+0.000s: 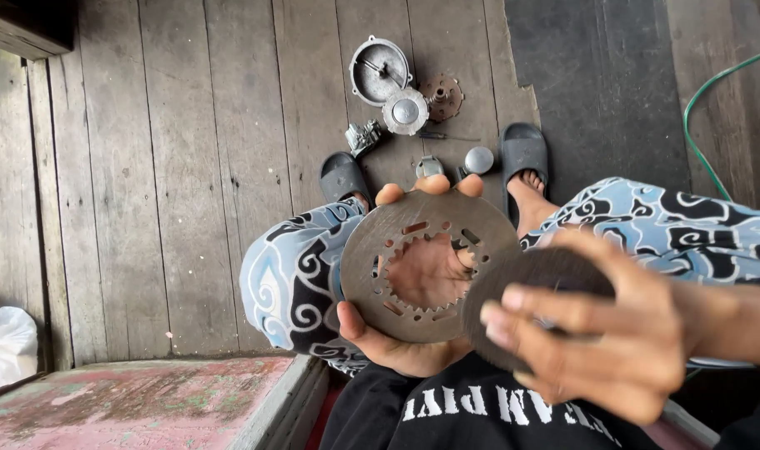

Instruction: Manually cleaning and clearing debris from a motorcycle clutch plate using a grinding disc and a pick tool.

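Head view, left hand [413, 308] cupping toothed steel ring [396, 250], right hand [601, 333] gripping dark disc [534, 271]

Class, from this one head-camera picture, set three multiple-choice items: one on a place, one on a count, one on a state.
1. Where do the loose metal parts lie?
A. on the wooden floor by the feet
B. on the person's lap
C. in the white bag

2. How many dark sandals show?
A. one
B. two
C. four

3. How is the toothed metal ring plate placed?
A. flat on the floor
B. hung on a wall
C. held in the left hand

Key: 1 A, the parts rest on the planks beyond the toes. 2 B, one sandal at each foot. 3 C, thumb and fingertips grip its rim.
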